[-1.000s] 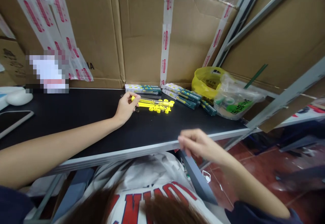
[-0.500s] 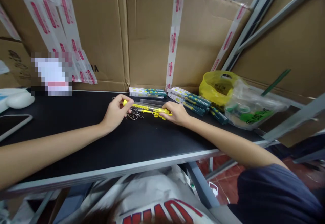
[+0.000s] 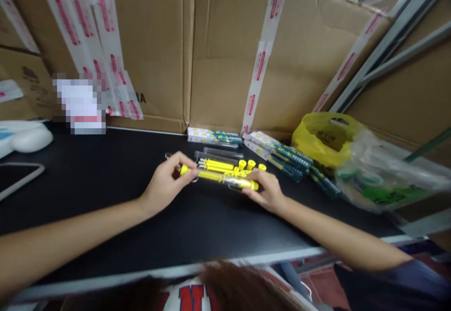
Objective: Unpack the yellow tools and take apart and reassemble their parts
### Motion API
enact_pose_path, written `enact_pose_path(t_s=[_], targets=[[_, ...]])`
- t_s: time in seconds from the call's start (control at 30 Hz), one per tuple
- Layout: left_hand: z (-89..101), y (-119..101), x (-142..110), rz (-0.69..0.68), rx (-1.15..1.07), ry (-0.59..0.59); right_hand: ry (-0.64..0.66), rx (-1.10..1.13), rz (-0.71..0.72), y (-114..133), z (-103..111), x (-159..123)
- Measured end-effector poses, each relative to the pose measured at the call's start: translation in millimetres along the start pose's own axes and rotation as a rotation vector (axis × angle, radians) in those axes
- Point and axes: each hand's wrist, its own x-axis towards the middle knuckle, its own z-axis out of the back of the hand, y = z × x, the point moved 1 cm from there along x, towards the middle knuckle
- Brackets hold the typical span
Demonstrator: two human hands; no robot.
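My left hand (image 3: 172, 177) pinches the left end of a slim yellow-and-clear pen-like tube (image 3: 211, 175). Its yellow right end is gripped by my right hand (image 3: 264, 190), so the tube lies nearly level between them, just above the table. Close behind it are several yellow rods with pale tips (image 3: 216, 164). Small round yellow caps (image 3: 251, 164) stand to their right, some partly hidden by the tube and my right hand. Clear empty-looking tubes (image 3: 221, 152) lie farther back.
Printed slim boxes (image 3: 214, 136) lie against the cardboard wall (image 3: 225, 66), with more boxes (image 3: 278, 153) to the right. A yellow plastic bag (image 3: 299, 135) and a clear bag (image 3: 380, 174) sit at the right. On the left are a phone (image 3: 19, 177) and a white rounded device (image 3: 32, 137).
My right hand has come up from the table's front edge to the yellow parts and now grips the tube's right end. Both hands have drawn the tube nearer to me.
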Motion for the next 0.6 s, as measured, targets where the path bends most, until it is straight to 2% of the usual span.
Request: enact_pose_path(t_s=[0.03, 0.1, 0.2, 0.3, 0.33, 0.47, 0.6], targets=[[0.6, -1.3, 6.7, -0.020, -0.004, -0.029, 0.013, -0.010, -0.046, -1.7, 2.5, 5.4], [0.1, -0.5, 16.1, -0.009, 0.001, -0.003, 0.016, 0.014, -0.102, -4.8, 5.4, 12.5], [1.2, 4.0, 21.3, 0.040, 0.000, 0.019, 0.134, 0.111, -0.168, -8.3, 3.7, 15.6], [12.7, -5.7, 19.2, -0.031, 0.085, -0.144, 0.136, 0.190, -0.203, -6.7, 3.7, 18.0], [17.5, -13.2, 17.7, -0.030, 0.102, -0.117, 0.141, 0.219, -0.212, -4.8, 4.5, 19.4], [38.4, -46.2, 10.8, 0.150, 0.134, 0.207, 0.177, 0.322, -0.208, 5.1, 7.9, 24.5], [63.5, -53.3, -5.5, 0.337, 0.115, 0.404, 0.200, 0.408, -0.285, 12.7, 10.0, 21.0]])
